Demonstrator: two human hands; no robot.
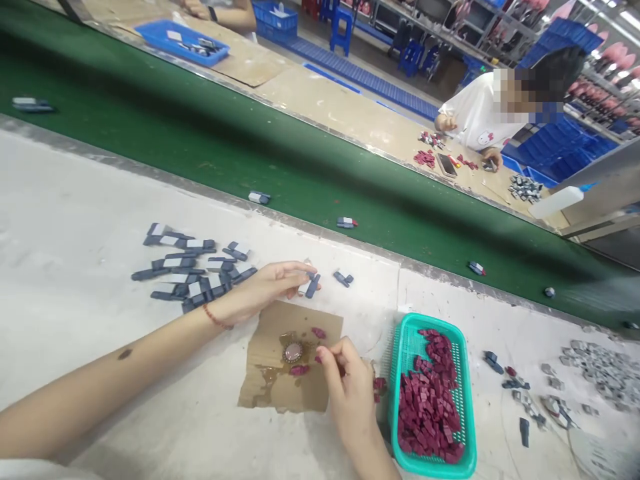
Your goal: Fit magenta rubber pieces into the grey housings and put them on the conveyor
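My left hand [283,283] is closed on a small navy-and-white plastic part [313,285], just above a piece of brown cardboard [285,393]. Over the cardboard's right side, my right hand [347,380] pinches a small dark red piece [319,358], mostly covered by the fingertips. A small round dish [293,352] sits on the cardboard amid wet-looking stains. Loose dark red pieces [299,370] lie around it. Beside my left wrist spreads a cluster of navy-and-white parts [185,267]; another such part [343,277] rests right of my left hand.
A green basket [470,400] of dark red pieces stands right of my right hand. Beyond the bench runs a green conveyor belt [200,160] carrying scattered parts. Grey pieces [600,367] are heaped at the far right. Across the belt, a person [480,107] handles small parts; a blue tray [150,33] lies far left.
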